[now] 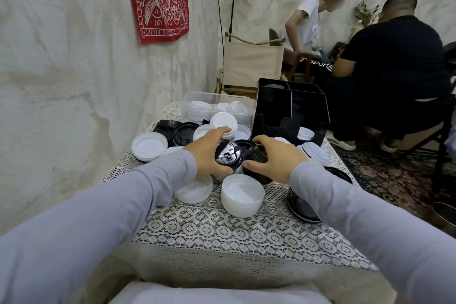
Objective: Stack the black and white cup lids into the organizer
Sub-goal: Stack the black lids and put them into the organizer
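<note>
Left hand (209, 154) grips a black lid (228, 155), right hand (275, 158) a black stack (259, 155); square rims before the one-o'clock organizer (274, 106).

Organizer (291, 111): black, partitioned, upright at far right; one white lid (305, 134) is seen at its notched front.
Black lid (228, 155): tilted, gripped by the left hand (209, 153).
Black stack (256, 168): gripped by the right hand (276, 158).
White stack (242, 195): rims up, nearest.
Loose lids, black (185, 132) and white (149, 145): scattered at left.
</note>
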A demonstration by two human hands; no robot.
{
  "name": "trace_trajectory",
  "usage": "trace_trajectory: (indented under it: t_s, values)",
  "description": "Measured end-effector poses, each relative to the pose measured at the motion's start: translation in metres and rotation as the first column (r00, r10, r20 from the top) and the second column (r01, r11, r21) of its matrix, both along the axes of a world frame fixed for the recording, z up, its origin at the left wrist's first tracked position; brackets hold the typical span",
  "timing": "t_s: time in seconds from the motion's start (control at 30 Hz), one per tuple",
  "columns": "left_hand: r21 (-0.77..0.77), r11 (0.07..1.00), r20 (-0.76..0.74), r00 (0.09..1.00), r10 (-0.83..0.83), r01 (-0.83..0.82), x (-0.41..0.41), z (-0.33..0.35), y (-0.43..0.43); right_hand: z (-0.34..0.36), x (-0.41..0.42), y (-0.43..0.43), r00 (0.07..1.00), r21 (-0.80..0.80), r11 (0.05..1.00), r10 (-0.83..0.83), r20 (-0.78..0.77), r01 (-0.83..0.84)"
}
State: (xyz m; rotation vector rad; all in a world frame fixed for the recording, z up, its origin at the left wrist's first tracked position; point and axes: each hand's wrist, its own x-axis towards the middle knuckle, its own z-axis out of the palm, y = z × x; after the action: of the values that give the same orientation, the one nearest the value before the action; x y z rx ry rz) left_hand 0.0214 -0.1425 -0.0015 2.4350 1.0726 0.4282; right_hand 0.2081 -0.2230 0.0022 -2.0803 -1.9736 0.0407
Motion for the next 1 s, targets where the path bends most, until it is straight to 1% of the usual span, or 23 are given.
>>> trace_trajectory:
  t_s: [0.07, 0.17, 0.23, 0.3, 0.37, 0.4, 0.5, 0.6, 0.67, 0.77, 0.87, 1.0]
  values:
    - [-0.01, 1.0, 0.027, 1.0, -0.012, 0.012, 0.001, 0.0, 0.0, 0.008, 0.003, -0.003, 0.999, 0.073, 0.997, 0.028, -0.015, -0.027]
    - [-0.051, 0.998, 0.079, 0.996, -0.029, 0.033, 0.005, 0.003, -0.001, 0.014, 0.005, -0.003, 0.985, 0.172, 0.973, 0.163, -0.051, -0.152]
    - [-0.095, 0.995, 0.127, 0.991, -0.028, 0.04, 0.009, 0.005, -0.003, 0.014, 0.004, 0.0, 0.963, 0.19, 0.949, 0.266, -0.047, -0.253]
    - [-0.146, 0.988, 0.184, 0.983, -0.027, 0.055, 0.011, 0.007, -0.004, 0.011, 0.001, 0.003, 0.929, 0.2, 0.91, 0.37, 0.007, -0.364]
    - [-0.185, 0.98, 0.219, 0.975, -0.035, 0.077, 0.013, 0.01, -0.005, 0.008, -0.001, 0.003, 0.9, 0.193, 0.879, 0.431, 0.067, -0.436]
    - [-0.203, 0.975, 0.23, 0.972, -0.037, 0.086, 0.014, 0.011, -0.005, 0.006, -0.001, 0.003, 0.89, 0.186, 0.871, 0.45, 0.071, -0.455]
    - [-0.266, 0.96, 0.26, 0.965, -0.013, 0.085, 0.012, 0.012, -0.004, -0.001, 0.002, 0.005, 0.876, 0.169, 0.863, 0.482, 0.007, -0.476]
    - [-0.317, 0.945, 0.276, 0.961, 0.01, 0.081, 0.011, 0.013, -0.006, -0.01, 0.005, 0.007, 0.854, 0.221, 0.831, 0.519, 0.017, -0.51]
    - [-0.325, 0.942, 0.291, 0.957, 0.013, 0.086, 0.012, 0.013, -0.005, -0.011, 0.005, 0.008, 0.867, 0.225, 0.845, 0.498, -0.003, -0.485]
    - [-0.338, 0.935, 0.328, 0.945, 0.009, 0.108, 0.014, 0.013, -0.004, -0.011, 0.005, 0.009, 0.886, 0.189, 0.873, 0.463, -0.026, -0.451]
    - [-0.402, 0.904, 0.364, 0.931, 0.01, 0.148, 0.015, 0.013, -0.004, -0.01, 0.005, 0.008, 0.882, 0.174, 0.873, 0.468, -0.043, -0.455]
    - [-0.463, 0.868, 0.398, 0.917, 0.025, 0.177, 0.014, 0.015, -0.006, -0.009, 0.004, 0.007, 0.876, 0.185, 0.875, 0.47, -0.111, -0.447]
